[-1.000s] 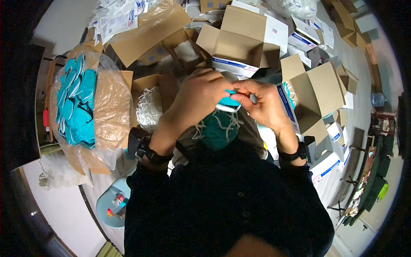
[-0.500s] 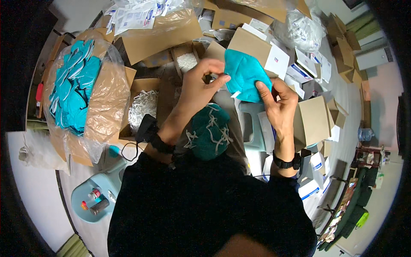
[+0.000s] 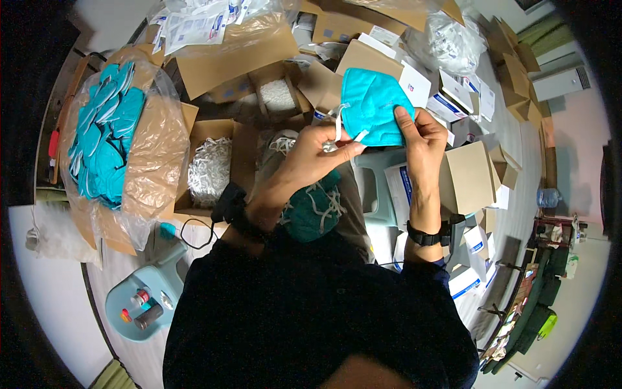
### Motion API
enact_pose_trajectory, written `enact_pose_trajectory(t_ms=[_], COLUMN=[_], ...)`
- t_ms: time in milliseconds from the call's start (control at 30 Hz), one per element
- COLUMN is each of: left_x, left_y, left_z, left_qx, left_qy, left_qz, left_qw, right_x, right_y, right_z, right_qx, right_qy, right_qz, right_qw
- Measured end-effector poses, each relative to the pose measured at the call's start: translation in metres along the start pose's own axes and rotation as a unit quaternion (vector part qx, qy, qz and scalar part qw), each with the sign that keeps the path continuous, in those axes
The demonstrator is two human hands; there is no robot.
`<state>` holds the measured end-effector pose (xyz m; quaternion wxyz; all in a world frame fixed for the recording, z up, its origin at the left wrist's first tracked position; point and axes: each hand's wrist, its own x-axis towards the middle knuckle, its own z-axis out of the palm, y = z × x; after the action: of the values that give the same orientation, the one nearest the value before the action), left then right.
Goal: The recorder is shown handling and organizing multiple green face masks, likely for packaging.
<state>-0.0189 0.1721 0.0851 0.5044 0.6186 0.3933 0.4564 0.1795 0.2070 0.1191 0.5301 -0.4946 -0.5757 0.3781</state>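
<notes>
A teal folded face mask (image 3: 371,104) is held up in front of me, its broad side facing me. My right hand (image 3: 424,133) pinches its lower right edge between thumb and fingers. A white ear loop (image 3: 338,124) runs from the mask's left edge down to my left hand (image 3: 321,148). My left fingers and thumb are closed round the loop close to the lower left corner, and a white loop end shows by the thumb tip. In my lap below lie teal masks (image 3: 310,214) with white loops.
At left a plastic-lined carton (image 3: 146,155) holds a heap of teal masks. White bands fill one open box (image 3: 208,170), with white pieces in a smaller box (image 3: 277,94). Opened cartons (image 3: 470,175) crowd the right, beside a pale stool (image 3: 382,188). Another stool (image 3: 133,292) holds small items.
My left hand has moved down and right along the mask's left edge, and a white loop now shows between it and the mask. The mask has shifted slightly upward.
</notes>
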Motion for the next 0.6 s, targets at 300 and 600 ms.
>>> enact_pose_trajectory(t_ms=[300,600], left_x=[-0.021,-0.022], left_y=[-0.043,-0.045], left_z=[-0.073,-0.042], left_qx=[-0.243,-0.216], left_qy=[0.024,-0.119], left_qz=[0.107,-0.233], left_qw=[0.964,0.941], right_x=[0.012,-0.024], right_y=[0.075,0.059], right_z=[-0.044,0.023], right_qx=[0.028,-0.057], right_qy=[0.011,-0.186], right_qz=[0.194,0.093], right_qw=[0.981,0.976])
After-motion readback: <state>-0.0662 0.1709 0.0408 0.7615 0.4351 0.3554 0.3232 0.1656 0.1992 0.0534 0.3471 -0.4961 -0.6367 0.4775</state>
